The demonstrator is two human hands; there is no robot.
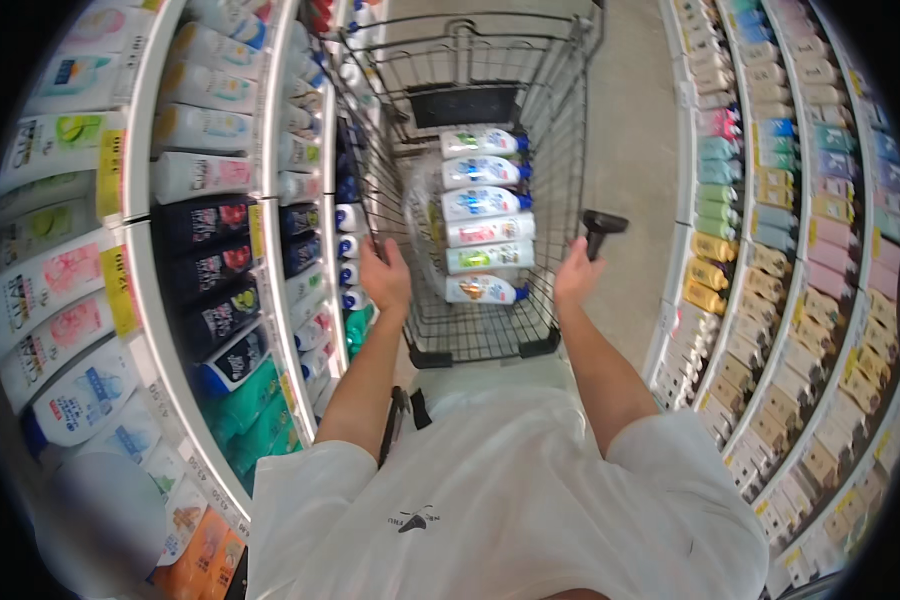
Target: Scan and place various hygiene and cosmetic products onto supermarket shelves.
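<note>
A black wire shopping cart (487, 330) stands before me. Its left side rim passes through my left hand (385, 277), whose fingers curl around the wire. Beside the right rim, my right hand (577, 276) grips the lower end of a black T-shaped handheld device (604, 223); its exact kind is unclear. Several mostly white bottles (481, 202) lie side by side in the basket, some with blue caps. A white tube-like bottle with pink print (490, 229) is among them. Clear crumpled plastic wrap (424, 217) runs along their left side.
Shelves of bottles (206, 262) with yellow price tags (110, 172) rise close on my left. More stocked shelves (765, 225) line the right. Grey floor (634, 150) shows between the cart and the right shelves. A blurred pale round object (101, 521) is at lower left.
</note>
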